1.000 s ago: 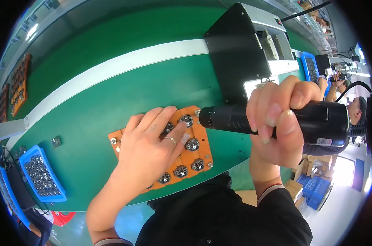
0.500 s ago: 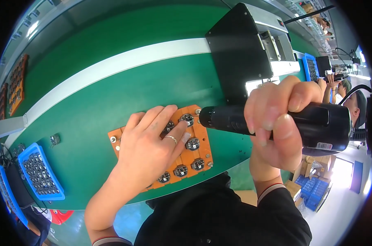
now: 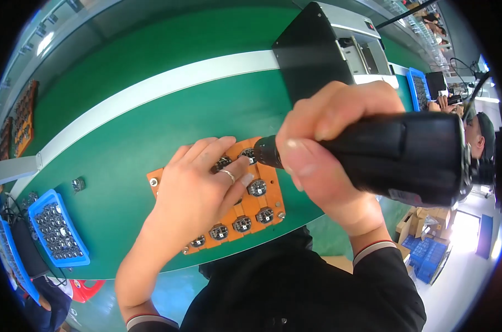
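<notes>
An orange fixture plate (image 3: 273, 195) lies on the green bench, with several round dark circuit-board parts (image 3: 257, 188) seated in it. My left hand (image 3: 191, 185) lies over the plate's left side, its fingers stretched out and its index fingertip beside the far-right round part (image 3: 247, 156). That hand hides some of the parts. Gripped in my right hand (image 3: 323, 146) is a black electric screwdriver (image 3: 408, 152), held nearly level. Its nose reaches that same far-right part; the bit itself cannot be made out.
A blue tray (image 3: 82, 252) full of small round parts stands at the left, near one loose part (image 3: 78, 184). Behind the screwdriver sits a black and grey machine (image 3: 311, 58). A pale rail (image 3: 168, 74) crosses the bench. Another person (image 3: 486, 133) works at the far right.
The screwdriver has moved left, from the plate's far-right corner to the far-right round part. My left hand stays on the plate, with little movement.
</notes>
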`<state>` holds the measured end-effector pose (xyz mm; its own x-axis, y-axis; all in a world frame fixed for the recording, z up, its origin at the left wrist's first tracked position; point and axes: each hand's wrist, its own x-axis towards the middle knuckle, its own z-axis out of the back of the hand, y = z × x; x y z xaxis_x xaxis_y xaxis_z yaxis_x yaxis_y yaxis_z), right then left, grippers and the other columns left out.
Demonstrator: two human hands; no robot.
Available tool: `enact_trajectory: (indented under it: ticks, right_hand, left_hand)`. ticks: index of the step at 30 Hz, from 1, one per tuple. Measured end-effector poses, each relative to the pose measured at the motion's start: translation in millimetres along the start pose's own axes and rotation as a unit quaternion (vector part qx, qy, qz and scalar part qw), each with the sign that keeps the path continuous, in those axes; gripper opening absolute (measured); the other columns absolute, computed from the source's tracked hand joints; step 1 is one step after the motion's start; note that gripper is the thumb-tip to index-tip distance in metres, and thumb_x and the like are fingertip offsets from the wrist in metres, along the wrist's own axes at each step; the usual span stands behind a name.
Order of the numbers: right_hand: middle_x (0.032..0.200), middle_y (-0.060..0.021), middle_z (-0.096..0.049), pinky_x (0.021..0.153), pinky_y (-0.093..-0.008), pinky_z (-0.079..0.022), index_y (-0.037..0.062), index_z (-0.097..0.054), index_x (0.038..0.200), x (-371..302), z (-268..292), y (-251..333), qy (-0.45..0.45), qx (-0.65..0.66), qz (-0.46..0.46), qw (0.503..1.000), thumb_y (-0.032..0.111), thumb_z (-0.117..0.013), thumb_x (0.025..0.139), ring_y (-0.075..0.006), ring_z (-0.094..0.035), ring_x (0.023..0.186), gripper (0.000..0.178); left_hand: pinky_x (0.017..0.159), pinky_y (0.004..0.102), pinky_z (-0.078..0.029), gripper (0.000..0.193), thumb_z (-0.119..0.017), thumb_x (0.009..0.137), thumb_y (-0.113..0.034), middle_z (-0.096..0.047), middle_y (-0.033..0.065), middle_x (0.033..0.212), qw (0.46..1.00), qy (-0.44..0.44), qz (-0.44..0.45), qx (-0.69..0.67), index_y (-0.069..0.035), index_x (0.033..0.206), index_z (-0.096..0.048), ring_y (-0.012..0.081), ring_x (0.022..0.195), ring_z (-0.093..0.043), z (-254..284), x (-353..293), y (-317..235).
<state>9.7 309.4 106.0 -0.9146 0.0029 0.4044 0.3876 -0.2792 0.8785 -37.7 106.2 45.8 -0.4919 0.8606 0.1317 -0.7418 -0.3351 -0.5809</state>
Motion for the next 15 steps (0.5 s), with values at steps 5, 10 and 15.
enact_trajectory:
  ticks: [5, 10, 15]
  right_hand:
    - [0.091, -0.0151, -0.063, 0.051, -0.0262, -0.048, 0.0069, -0.045, 0.112, -5, 0, -1, -0.058, 0.092, -0.006, 0.994, -0.007, -0.065, 0.088, -0.0134, -0.056, 0.057, 0.034]
    - [0.102, -0.0077, -0.059, 0.053, -0.0268, -0.045, 0.0069, -0.047, 0.119, -17, 51, 41, -0.102, 0.164, 0.068, 0.979, 0.015, -0.068, 0.096, -0.01, -0.053, 0.06, 0.032]
    - [0.091, -0.004, -0.056, 0.058, -0.0225, -0.042, 0.0019, -0.047, 0.11, -54, 125, 75, -0.175, 0.144, 0.106, 0.968, 0.013, -0.065, 0.095, -0.0045, -0.05, 0.058, 0.026]
  left_hand:
    - [0.082, 0.0396, -0.053, 0.019, -0.076, 0.085, -0.019, -0.069, 0.013, 0.113, 1.0, 0.012, -0.001, 0.01, -0.007, 0.099, -0.078, 0.0288, 0.103, -0.066, 0, 2, -2]
    - [0.081, 0.0395, -0.053, 0.02, -0.076, 0.085, -0.02, -0.068, 0.0115, 0.114, 0.999, -0.025, -0.016, 0.035, -0.008, 0.1, -0.077, 0.0286, 0.102, -0.066, -5, 5, -10]
    - [0.082, 0.041, -0.052, 0.018, -0.077, 0.083, -0.017, -0.066, 0.0103, 0.115, 0.998, -0.024, 0.01, 0.065, -0.011, 0.099, -0.078, 0.0286, 0.102, -0.064, 0, 2, -12]
